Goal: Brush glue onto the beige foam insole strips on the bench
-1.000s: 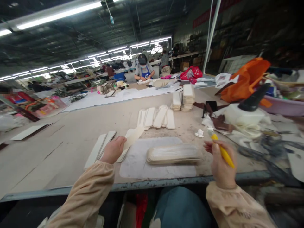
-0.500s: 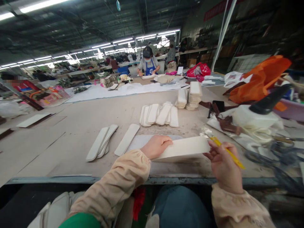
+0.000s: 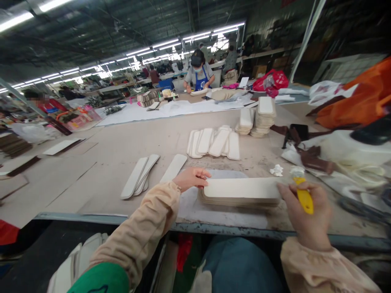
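A long white strip with rounded corners (image 3: pixel 241 188) lies on top of a stack of similar strips (image 3: pixel 238 202) at the front of the table. My left hand (image 3: pixel 191 179) is closed at its left end, thumb against the corner. At the other end my right hand (image 3: pixel 308 211) touches the strip with its fingertips. A yellow-handled brush (image 3: pixel 305 200) is held in that same hand, its pale, blurred head pointing away from me. Under the stack is a whitish sheet (image 3: pixel 220 213). A crumpled white scrap (image 3: pixel 276 170) lies behind the right hand.
Loose strips (image 3: pixel 134 178) lie to the left, more (image 3: pixel 214 142) fan out behind, and tall piles (image 3: pixel 264 116) stand farther back. On the right are a white plastic container (image 3: pixel 345 150) and an orange bag (image 3: pixel 360 103). A person in a blue apron (image 3: pixel 200 81) works opposite.
The strip, earlier tilted with its right end raised, now lies level on the stack. My left hand has shifted to its left end. The brush has turned more upright in my right hand.
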A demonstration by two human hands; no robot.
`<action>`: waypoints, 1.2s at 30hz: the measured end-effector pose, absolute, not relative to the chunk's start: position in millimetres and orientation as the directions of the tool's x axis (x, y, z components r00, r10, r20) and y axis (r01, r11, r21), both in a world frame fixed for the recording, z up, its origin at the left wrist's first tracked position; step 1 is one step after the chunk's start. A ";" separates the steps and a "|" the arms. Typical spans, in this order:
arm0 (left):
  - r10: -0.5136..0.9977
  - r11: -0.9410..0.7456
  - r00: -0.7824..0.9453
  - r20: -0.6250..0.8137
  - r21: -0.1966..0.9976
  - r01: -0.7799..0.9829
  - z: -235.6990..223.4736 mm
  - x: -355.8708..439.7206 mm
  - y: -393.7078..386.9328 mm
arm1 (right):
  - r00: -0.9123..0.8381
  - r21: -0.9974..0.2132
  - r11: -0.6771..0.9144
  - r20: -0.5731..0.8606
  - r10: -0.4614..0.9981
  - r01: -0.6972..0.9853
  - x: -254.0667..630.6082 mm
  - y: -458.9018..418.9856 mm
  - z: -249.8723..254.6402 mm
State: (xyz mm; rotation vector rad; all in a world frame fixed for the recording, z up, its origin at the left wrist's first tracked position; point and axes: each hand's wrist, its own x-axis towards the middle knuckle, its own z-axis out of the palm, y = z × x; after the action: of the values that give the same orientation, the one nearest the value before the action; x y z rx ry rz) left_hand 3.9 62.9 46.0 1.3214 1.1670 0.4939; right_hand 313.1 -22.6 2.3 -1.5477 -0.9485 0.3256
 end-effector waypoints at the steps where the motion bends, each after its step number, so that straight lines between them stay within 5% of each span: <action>1: 0.857 0.244 0.361 -0.367 0.907 0.343 43.4 4.3 63.2 | 0.613 -0.914 0.052 0.310 0.727 0.401 312.8 -22.5 1.5; 7: 0.896 0.208 0.259 -0.360 0.857 0.472 26.0 10.2 69.6 | 0.555 -0.802 -0.049 0.367 0.746 0.596 313.4 -20.6 -7.6; 19: 0.923 -0.003 0.273 -0.272 0.704 0.711 28.1 9.4 69.3 | 0.493 -0.720 -0.122 0.332 0.804 0.683 319.0 -15.7 -16.7; 36: 0.907 -0.182 0.350 -0.232 0.534 0.826 32.9 12.4 66.7 | 0.348 -0.485 -0.133 0.386 0.854 0.865 310.4 -18.4 -17.3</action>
State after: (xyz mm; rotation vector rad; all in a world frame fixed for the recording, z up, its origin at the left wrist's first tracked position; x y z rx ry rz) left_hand 12.4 66.7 32.9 2.0346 1.5035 0.1827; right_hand 310.4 -18.4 -17.3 -1.9708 -1.4942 -0.0210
